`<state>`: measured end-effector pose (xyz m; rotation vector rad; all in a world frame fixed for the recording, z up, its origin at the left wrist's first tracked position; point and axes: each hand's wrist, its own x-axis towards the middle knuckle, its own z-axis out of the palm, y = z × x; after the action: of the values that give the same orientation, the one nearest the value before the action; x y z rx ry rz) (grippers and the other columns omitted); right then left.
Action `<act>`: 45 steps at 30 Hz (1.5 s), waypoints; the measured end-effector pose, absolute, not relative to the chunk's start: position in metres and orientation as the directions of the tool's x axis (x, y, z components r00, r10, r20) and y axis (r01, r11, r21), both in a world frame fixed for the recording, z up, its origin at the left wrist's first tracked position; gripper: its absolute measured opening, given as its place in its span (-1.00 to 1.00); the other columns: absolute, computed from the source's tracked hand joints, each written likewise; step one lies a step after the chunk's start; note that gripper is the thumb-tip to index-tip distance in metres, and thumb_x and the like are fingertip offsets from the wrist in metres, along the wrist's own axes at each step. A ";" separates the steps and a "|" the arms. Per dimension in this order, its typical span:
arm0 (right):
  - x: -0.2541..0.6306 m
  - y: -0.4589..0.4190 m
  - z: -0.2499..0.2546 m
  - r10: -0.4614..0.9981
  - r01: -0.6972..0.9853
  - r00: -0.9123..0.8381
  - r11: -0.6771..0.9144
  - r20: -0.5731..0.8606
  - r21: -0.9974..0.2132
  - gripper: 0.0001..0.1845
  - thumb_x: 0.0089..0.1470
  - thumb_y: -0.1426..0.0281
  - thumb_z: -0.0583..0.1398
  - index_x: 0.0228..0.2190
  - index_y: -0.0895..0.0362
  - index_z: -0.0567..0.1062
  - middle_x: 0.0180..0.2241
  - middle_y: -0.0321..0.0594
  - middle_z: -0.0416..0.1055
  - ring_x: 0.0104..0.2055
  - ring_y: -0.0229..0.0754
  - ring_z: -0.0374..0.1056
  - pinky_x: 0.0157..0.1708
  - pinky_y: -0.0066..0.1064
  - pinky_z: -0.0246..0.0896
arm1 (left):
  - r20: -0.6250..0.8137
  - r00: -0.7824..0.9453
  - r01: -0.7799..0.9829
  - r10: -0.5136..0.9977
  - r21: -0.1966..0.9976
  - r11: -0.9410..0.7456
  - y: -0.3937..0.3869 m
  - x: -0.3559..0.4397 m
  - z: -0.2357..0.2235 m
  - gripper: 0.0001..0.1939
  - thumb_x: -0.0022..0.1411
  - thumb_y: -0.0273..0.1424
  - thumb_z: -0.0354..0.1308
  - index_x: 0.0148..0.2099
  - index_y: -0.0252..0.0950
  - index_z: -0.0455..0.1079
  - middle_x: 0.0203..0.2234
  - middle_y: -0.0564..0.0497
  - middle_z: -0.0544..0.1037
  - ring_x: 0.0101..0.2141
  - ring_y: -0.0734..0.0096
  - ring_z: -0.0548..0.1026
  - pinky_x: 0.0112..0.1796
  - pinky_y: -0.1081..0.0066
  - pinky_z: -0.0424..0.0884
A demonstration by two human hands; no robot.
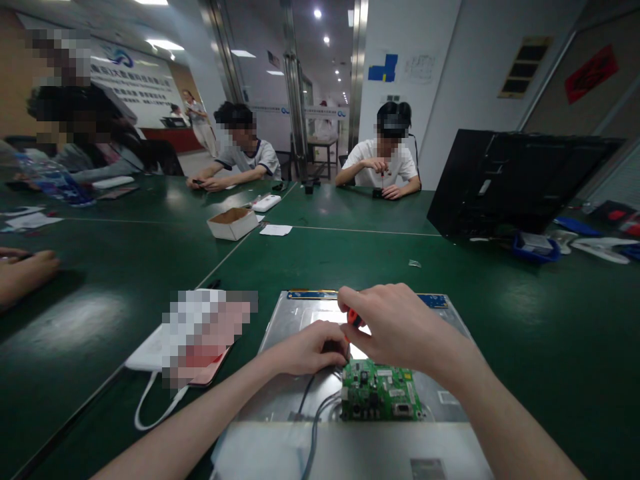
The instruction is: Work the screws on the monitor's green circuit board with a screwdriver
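Note:
A silver metal panel (295, 320) lies flat on the green table in front of me, with a green circuit board (380, 393) fixed on it and grey cables (313, 413) running off its left edge. My right hand (400, 327) is closed round a screwdriver with a red and black handle (354, 318), held upright just above the board's top left corner. My left hand (310, 347) rests on the panel beside the screwdriver tip, fingers curled and pinched near it; what they hold, if anything, is hidden.
A white power bank with cable (150, 360) lies left of the panel. A black monitor back (510, 180) stands at the right, a blue tray (537, 248) beside it. A small cardboard box (233, 223) sits mid-table. Other people sit along the far and left edges; another person's hand (25, 273) rests at left.

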<state>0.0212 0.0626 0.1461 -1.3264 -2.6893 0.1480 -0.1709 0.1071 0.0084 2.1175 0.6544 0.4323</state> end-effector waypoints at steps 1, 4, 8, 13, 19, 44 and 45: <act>0.021 0.063 0.146 0.795 0.781 -0.602 0.606 0.077 -0.153 -0.91 0.14 0.40 0.15 -0.27 0.11 0.41 -0.40 -0.23 0.54 -0.43 -0.21 0.38 -0.53 -0.42 -0.19 | 0.074 0.805 0.291 0.589 0.816 -0.500 0.107 -0.171 0.008 -0.99 0.16 -0.49 0.22 -0.32 -0.32 0.47 -0.42 0.04 0.54 -0.38 0.36 0.46 -0.33 0.47 0.37; 0.023 0.062 0.147 0.791 0.775 -0.608 0.609 0.066 -0.167 -0.89 0.13 0.42 0.15 -0.25 0.11 0.41 -0.39 -0.23 0.53 -0.41 -0.21 0.39 -0.52 -0.42 -0.16 | 0.094 0.807 0.275 0.583 0.814 -0.512 0.107 -0.172 0.007 -0.99 0.16 -0.50 0.23 -0.32 -0.33 0.47 -0.42 0.04 0.54 -0.38 0.36 0.46 -0.32 0.47 0.36; 0.026 0.061 0.147 0.758 0.737 -0.646 0.649 0.088 -0.187 -0.89 0.08 0.43 0.18 -0.28 0.10 0.39 -0.38 -0.25 0.53 -0.42 -0.23 0.36 -0.52 -0.42 -0.15 | 0.078 0.802 0.302 0.592 0.801 -0.516 0.108 -0.172 0.005 -0.99 0.17 -0.49 0.23 -0.33 -0.34 0.46 -0.41 0.04 0.54 -0.37 0.36 0.46 -0.33 0.47 0.36; 0.023 0.061 0.147 0.781 0.763 -0.619 0.623 0.079 -0.172 -0.91 0.09 0.43 0.17 -0.29 0.10 0.41 -0.37 -0.25 0.54 -0.42 -0.22 0.37 -0.53 -0.42 -0.17 | 0.055 0.801 0.318 0.596 0.805 -0.501 0.107 -0.171 0.006 -0.97 0.14 -0.53 0.22 -0.35 -0.34 0.46 -0.44 0.05 0.54 -0.41 0.39 0.45 -0.34 0.49 0.35; 0.021 0.064 0.145 0.813 0.807 -0.576 0.583 0.087 -0.095 -0.87 0.16 0.30 0.18 -0.31 0.10 0.43 -0.43 -0.24 0.53 -0.48 -0.23 0.34 -0.55 -0.40 -0.24 | 0.094 0.813 0.282 0.574 0.799 -0.531 0.107 -0.171 0.011 -0.92 0.09 -0.57 0.20 -0.34 -0.33 0.48 -0.43 0.03 0.56 -0.39 0.36 0.48 -0.32 0.47 0.37; 0.023 0.062 0.147 0.771 0.756 -0.633 0.636 0.075 -0.158 -0.87 0.10 0.40 0.21 -0.25 0.09 0.45 -0.38 -0.24 0.55 -0.43 -0.22 0.38 -0.53 -0.41 -0.17 | 0.129 0.799 0.273 0.587 0.792 -0.546 0.107 -0.172 0.007 -0.92 0.09 -0.58 0.25 -0.38 -0.34 0.43 -0.46 0.07 0.52 -0.42 0.41 0.45 -0.35 0.48 0.36; 0.023 0.061 0.147 0.768 0.752 -0.635 0.639 0.080 -0.162 -0.85 0.09 0.40 0.21 -0.24 0.10 0.45 -0.38 -0.23 0.55 -0.42 -0.21 0.39 -0.53 -0.41 -0.17 | 0.133 0.800 0.266 0.585 0.795 -0.545 0.107 -0.172 0.007 -0.91 0.08 -0.59 0.25 -0.39 -0.33 0.43 -0.47 0.08 0.52 -0.42 0.41 0.44 -0.35 0.49 0.35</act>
<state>0.0230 0.0612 0.1473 -1.2665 -2.7143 0.1702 -0.1717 0.1072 0.0072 2.1603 0.6258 0.4930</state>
